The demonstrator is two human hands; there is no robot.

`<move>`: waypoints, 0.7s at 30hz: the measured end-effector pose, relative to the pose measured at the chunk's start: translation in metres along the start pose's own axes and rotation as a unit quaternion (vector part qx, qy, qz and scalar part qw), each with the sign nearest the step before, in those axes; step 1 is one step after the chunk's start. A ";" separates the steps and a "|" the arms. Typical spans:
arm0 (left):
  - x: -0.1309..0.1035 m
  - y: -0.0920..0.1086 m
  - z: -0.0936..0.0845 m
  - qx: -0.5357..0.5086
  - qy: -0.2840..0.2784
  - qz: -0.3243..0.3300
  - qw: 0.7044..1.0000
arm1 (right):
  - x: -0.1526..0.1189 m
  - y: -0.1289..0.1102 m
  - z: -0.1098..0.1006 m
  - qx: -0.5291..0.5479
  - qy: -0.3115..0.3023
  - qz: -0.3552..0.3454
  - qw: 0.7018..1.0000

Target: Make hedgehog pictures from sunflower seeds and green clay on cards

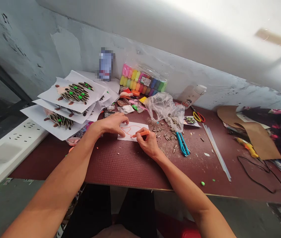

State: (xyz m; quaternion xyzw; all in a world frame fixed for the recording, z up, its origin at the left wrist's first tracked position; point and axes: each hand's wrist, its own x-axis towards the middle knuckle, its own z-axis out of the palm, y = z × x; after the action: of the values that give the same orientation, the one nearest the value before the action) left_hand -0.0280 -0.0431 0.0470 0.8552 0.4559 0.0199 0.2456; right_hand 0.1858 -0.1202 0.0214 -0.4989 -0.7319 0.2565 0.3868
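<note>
A white sheet of paper point(128, 136) lies on the dark red table in front of me, with curved orange lines drawn on it. My right hand point(147, 142) is closed round an orange marker point(143, 133), its tip at the paper near the lines. My left hand point(114, 124) rests on the paper's left side, thumb and fingers spread apart. To the right of the paper, sunflower seeds point(169, 136) lie scattered, with a teal utility knife point(182, 144) beside them.
Sheets with seed-covered hedgehog pictures point(74, 94) are piled at left, beside a white power strip point(4, 150). Behind stand coloured clay packs point(142, 81), a plastic bag point(161, 105) and a white bottle point(196, 94). Scissors point(198, 116), glue sticks point(217, 152) and a corded yellow glue gun point(248, 147) lie right.
</note>
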 end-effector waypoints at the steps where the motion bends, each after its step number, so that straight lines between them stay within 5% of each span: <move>1: 0.000 0.000 0.000 -0.001 0.001 0.001 1.000 | 0.000 0.000 0.000 -0.001 0.002 0.000 1.000; 21: -0.001 0.001 -0.001 0.006 -0.004 0.003 1.000 | 0.001 0.002 0.000 -0.002 0.005 -0.006 1.000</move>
State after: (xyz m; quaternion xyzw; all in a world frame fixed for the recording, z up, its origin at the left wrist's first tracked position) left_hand -0.0280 -0.0436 0.0487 0.8581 0.4522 0.0142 0.2427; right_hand 0.1864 -0.1190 0.0199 -0.4965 -0.7337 0.2499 0.3909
